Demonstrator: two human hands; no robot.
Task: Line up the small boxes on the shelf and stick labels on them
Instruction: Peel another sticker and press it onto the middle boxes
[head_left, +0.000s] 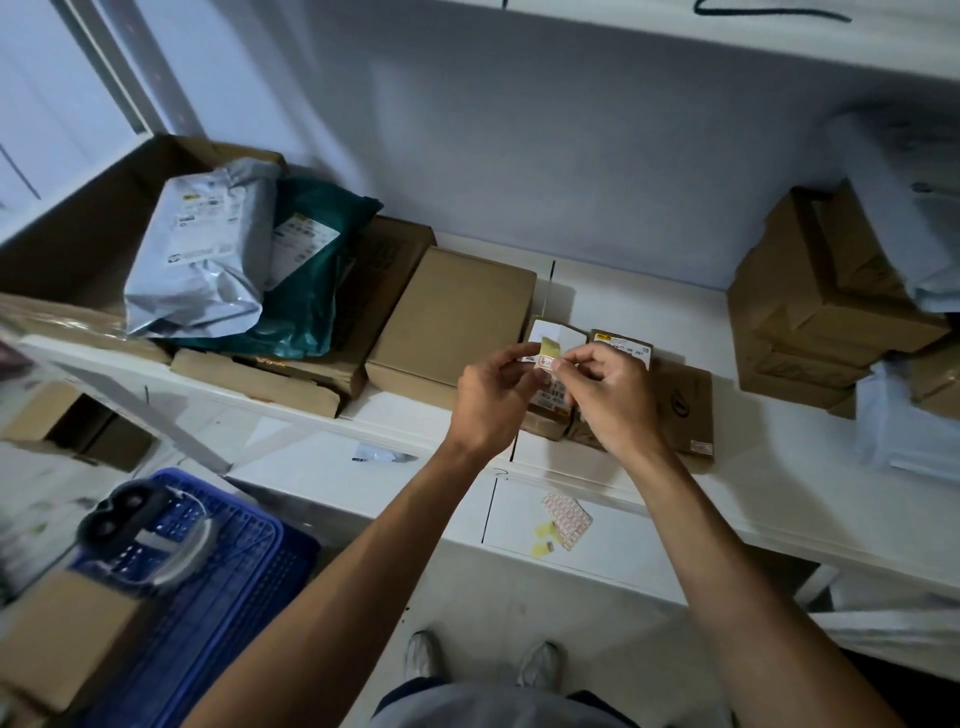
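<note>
Just above the small boxes on the shelf, the left hand and right hand each pinch one end of a label, seemingly peeling off its yellow backing. Peeling slowly and keeping fingertips off the adhesive should let it press flat onto a box top.

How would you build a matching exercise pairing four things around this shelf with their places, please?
Things: 1 label; 2 label sheet; 3 grey mailer; 4 blue crate.
Places: A below the shelf, left; B lower ledge; C pinched between left hand and right hand; D on cartons, shelf's left.
Pairs: 1-C, 2-B, 3-D, 4-A.
</note>
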